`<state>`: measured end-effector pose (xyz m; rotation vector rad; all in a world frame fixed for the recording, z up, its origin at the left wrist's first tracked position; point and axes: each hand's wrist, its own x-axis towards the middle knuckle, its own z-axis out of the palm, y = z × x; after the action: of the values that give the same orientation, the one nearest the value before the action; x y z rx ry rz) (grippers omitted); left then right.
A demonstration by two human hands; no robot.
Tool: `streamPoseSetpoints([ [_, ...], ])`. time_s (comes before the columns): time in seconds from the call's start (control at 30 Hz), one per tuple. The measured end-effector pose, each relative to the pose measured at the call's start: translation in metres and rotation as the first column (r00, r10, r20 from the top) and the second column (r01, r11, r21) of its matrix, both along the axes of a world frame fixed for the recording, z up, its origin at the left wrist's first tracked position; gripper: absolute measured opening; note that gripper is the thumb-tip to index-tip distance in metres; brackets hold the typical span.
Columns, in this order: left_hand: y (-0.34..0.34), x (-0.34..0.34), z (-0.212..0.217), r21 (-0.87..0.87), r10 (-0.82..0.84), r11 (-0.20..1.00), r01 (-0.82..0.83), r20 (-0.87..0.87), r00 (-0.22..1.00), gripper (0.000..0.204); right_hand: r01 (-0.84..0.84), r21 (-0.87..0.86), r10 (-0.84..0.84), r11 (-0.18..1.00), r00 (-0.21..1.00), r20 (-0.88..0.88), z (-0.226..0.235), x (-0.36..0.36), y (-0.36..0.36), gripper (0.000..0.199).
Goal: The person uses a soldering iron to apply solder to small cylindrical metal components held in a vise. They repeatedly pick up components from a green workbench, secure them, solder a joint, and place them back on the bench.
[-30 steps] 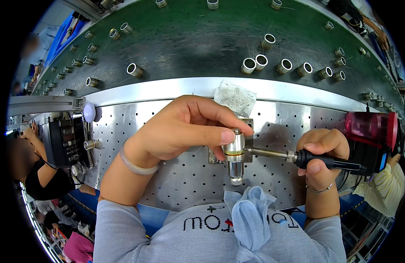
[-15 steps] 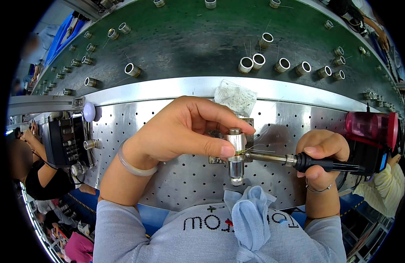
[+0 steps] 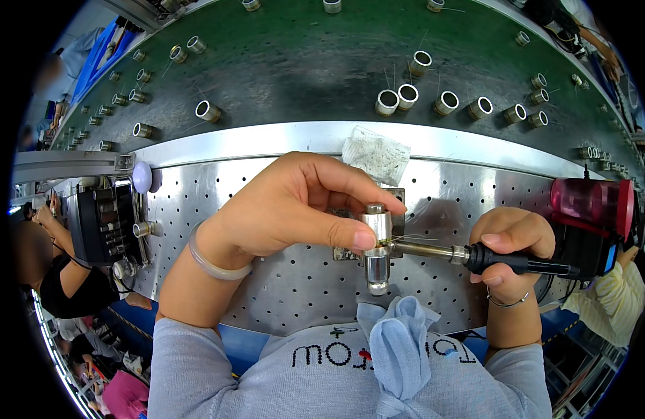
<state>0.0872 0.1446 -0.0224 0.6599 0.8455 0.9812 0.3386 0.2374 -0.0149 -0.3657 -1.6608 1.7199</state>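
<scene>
My left hand is closed, its thumb and forefinger around a small shiny metal cylinder. This cylinder stands above a polished, round-ended metal post. Thin wires stick out to the right near the joint. In my right hand is a soldering iron with a black handle, held almost level. Its metal shaft points left and its tip is at the seam between cylinder and post; whether it touches cannot be made out. Behind my left fingers, a dark square plate is partly hidden.
Beyond the perforated metal worktop, a green conveyor belt carries several metal cylinders with thin wires. A crumpled white cloth lies at the worktop's far edge. A red translucent container stands right, a black device left. Other people sit at both sides.
The cylinders on the belt have shifted slightly left. My right hand and the soldering iron have moved a touch to the left; my left hand stays nearly still.
</scene>
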Motion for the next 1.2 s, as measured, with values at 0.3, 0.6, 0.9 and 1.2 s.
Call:
streamPoseSetpoints([
  [0.3, -0.0004, -0.0009, 0.0053, 0.011, -0.003, 1.0, 0.003, -0.062, 0.998, 0.041, 0.02, 0.03, -0.021, 0.999, 0.999, 0.024, 0.0011, -0.0007, -0.0007, 0.03],
  [0.6, 0.0004, -0.001, 0.0041, 0.019, 0.007, 1.0, -0.006, -0.086, 0.996, 0.042, 0.058, -0.038, -0.058, 0.998, 0.998, -0.003, 0.0002, 0.0026, -0.0008, 0.03],
  [0.9, 0.0002, -0.0003, 0.0032, 0.012, 0.018, 1.0, -0.017, -0.075, 0.997, 0.042, 0.027, 0.014, -0.027, 1.0, 0.999, 0.019, -0.0007, 0.0023, 0.0009, 0.03],
  [1.2, 0.0002, 0.0012, 0.0077, 0.013, 0.027, 1.0, -0.026, -0.104, 0.994, 0.041, 0.023, 0.021, -0.023, 1.0, 0.999, 0.034, 0.0028, 0.0018, -0.0016, 0.029],
])
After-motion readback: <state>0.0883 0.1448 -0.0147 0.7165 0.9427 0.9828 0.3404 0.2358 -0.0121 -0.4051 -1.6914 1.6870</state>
